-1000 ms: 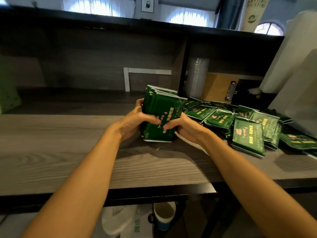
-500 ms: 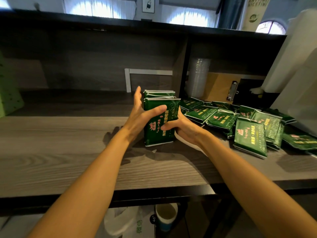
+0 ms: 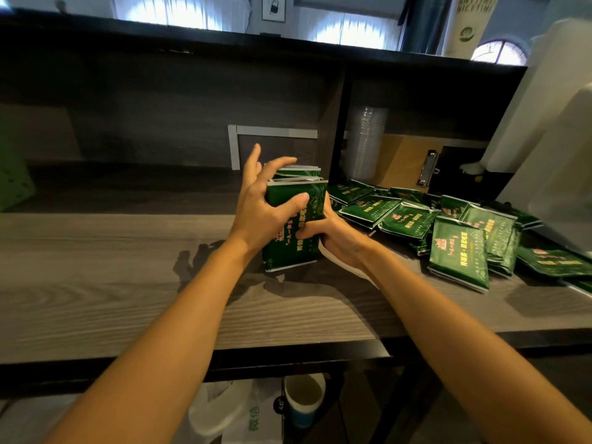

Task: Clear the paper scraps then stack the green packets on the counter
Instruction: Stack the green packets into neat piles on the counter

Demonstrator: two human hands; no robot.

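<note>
Head view: right hand grips upright packet stack on desk, frame centre; left hand touches it, fingers splayed wide.

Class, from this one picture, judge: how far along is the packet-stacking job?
Partly done. A bundle of green packets stands gathered on the counter. In hand: the right hand grips it while the left hand steadies it with spread fingers. To do: many loose packets lie scattered to its right.
</note>
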